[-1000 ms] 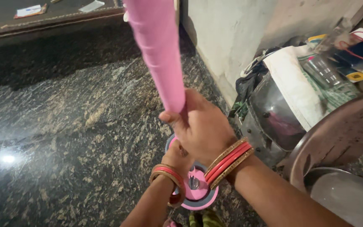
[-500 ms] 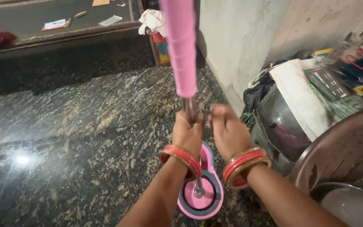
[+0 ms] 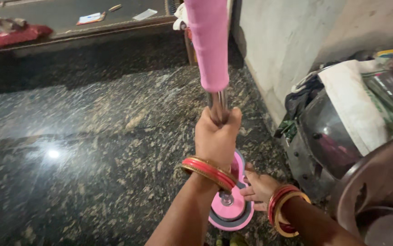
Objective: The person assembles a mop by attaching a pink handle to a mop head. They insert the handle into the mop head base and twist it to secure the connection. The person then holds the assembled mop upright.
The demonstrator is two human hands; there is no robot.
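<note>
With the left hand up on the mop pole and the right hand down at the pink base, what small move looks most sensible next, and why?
Probably steady the pink mop head with the right hand, keeping the pole upright. The left hand grips the metal pole just under the pink grip, while the right hand's fingers touch the head's edge on the dark stone floor, so any adjustment seems to be at that joint.

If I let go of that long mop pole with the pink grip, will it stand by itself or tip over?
Probably tip: the long steel mop pole with a pink foam grip rises tall from a small pink and grey oval mop head. The left hand grips its bare steel, which looks stiff but slippery. The polished dark granite floor may let the head slide; the right hand touches it.
</note>
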